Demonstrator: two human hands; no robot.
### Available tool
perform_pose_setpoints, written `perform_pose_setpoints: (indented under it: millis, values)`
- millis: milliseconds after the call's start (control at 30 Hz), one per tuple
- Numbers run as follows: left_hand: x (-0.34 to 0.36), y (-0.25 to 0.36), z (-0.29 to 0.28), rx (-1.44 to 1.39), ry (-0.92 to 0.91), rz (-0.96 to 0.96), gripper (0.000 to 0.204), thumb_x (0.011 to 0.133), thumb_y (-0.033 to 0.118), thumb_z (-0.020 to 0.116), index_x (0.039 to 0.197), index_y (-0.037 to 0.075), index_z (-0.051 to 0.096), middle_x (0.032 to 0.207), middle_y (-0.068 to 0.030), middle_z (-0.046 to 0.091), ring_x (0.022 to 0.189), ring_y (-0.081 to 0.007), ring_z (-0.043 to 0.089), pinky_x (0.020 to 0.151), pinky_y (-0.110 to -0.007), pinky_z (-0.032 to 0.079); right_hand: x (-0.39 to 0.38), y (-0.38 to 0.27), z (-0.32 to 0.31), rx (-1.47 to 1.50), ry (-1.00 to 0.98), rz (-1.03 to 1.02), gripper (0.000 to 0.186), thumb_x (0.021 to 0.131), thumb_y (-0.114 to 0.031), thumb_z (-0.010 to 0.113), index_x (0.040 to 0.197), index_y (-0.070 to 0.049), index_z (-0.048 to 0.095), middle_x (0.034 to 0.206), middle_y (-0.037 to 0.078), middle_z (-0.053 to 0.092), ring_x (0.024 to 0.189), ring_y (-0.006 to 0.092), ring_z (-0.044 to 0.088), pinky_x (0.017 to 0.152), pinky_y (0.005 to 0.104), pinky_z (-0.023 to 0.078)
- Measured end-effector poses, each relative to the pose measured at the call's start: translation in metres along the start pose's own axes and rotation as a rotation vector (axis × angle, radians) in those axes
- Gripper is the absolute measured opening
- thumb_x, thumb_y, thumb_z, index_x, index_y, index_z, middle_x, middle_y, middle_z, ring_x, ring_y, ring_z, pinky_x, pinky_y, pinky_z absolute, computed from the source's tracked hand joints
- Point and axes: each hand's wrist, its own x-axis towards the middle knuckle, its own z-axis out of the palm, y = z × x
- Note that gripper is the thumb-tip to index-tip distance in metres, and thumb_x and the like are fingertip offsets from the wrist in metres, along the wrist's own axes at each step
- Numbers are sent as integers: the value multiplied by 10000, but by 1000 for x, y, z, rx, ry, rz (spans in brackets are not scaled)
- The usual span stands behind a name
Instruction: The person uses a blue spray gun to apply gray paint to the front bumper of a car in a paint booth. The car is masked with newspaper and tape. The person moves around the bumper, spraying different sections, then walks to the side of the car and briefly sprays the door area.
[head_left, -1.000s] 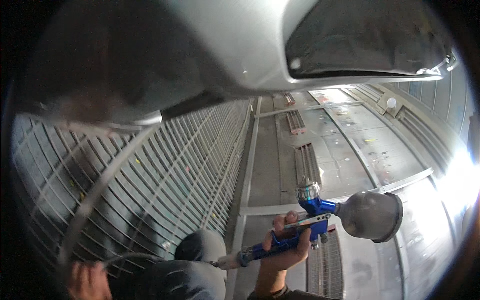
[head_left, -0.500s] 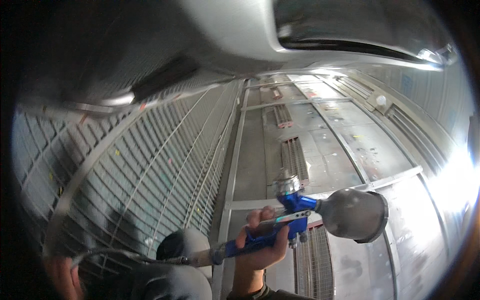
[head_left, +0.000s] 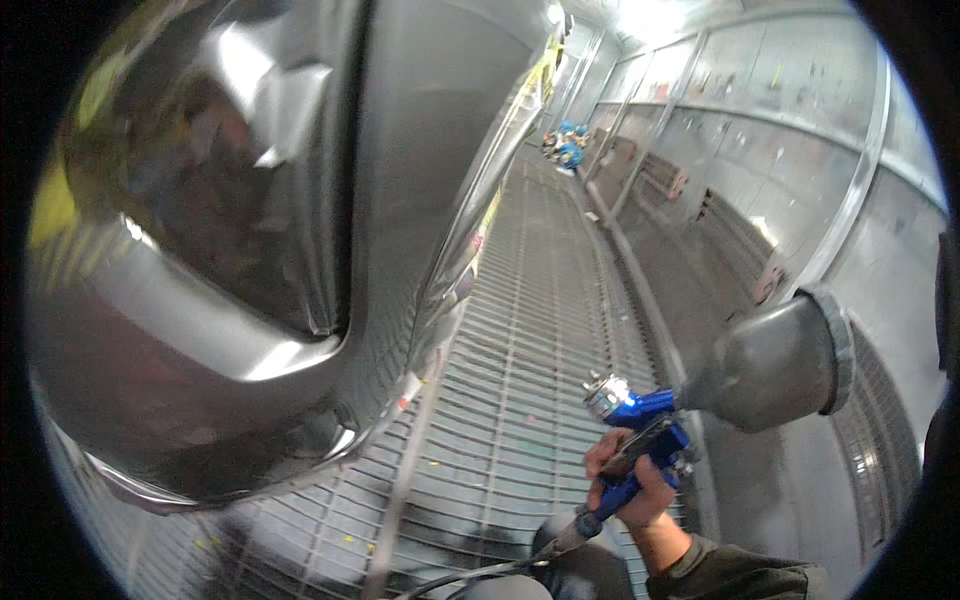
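My right hand (head_left: 640,485) grips a blue spray gun (head_left: 645,405) with a silver nozzle (head_left: 605,395) and a large smoky cup (head_left: 760,370) on its right. An air hose (head_left: 450,585) runs from the gun's handle toward the lower left. A glossy dark grey curved car body panel (head_left: 430,120), with a deep recess (head_left: 230,210), fills the upper left, left of the nozzle and apart from it. Pieces of yellow and silvery covering show along the panel's right edge. My left hand is out of the picture.
A slatted metal grate floor (head_left: 510,330) runs away from me, with my knees (head_left: 590,570) low in view. Along the right stands a metal panelled booth wall (head_left: 770,80) with vents (head_left: 735,240). A heap of blue and mixed items (head_left: 570,150) lies at the far end, under a bright light.
My view has swung, so the panel has moved from the top to the left and the booth's far end shows. The gun has moved right in the picture; my left hand has left view.
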Motion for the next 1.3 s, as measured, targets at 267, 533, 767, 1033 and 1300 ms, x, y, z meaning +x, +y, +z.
perform_pose_setpoints:
  millis: [267, 533, 767, 1033, 1300]
  values:
    - [12, 20, -43, 167, 73, 26, 232, 914, 301, 639, 932, 79, 707, 740, -102, 613, 689, -283, 592, 670, -428, 483, 61, -49, 6, 140, -3, 8, 475, 907, -375, 618, 1140, 32, 545, 1041, 149, 589, 897, 212, 626, 547, 290, 580]
    - [11, 139, -177, 52, -260, -377, 338, 929, 287, 630, 1196, 80, 648, 1096, -171, 634, 975, -317, 617, 871, -454, 475, 124, -186, 41, 172, 205, 82, 446, 926, -389, 561, 1058, 36, 540, 928, 120, 559, 815, 193, 606, 416, 251, 543]
    - [-49, 139, -253, 210, -350, -274, 209, 798, 135, 639, 984, 44, 666, 1000, -169, 656, 914, -371, 634, 774, -468, 510, 130, -286, 99, 356, 446, 388, 387, 957, -349, 534, 1094, 13, 547, 867, 144, 628, 602, 179, 626, 422, 267, 524]
    - [-128, 139, -374, 313, -821, -339, 190, 849, 199, 585, 977, 109, 693, 999, -147, 664, 928, -386, 623, 783, -479, 507, 17, -323, 209, 516, 257, 631, 559, 862, -340, 678, 1210, 65, 512, 924, 191, 626, 806, 242, 653, 493, 297, 567]
    - [-152, 103, -429, 328, -768, -225, 188, 874, 177, 565, 987, 94, 691, 962, -170, 672, 903, -386, 630, 761, -485, 510, 28, -333, 242, 303, 909, 630, 201, 945, -222, 581, 1010, -35, 612, 896, 78, 655, 743, 176, 647, 433, 310, 532]
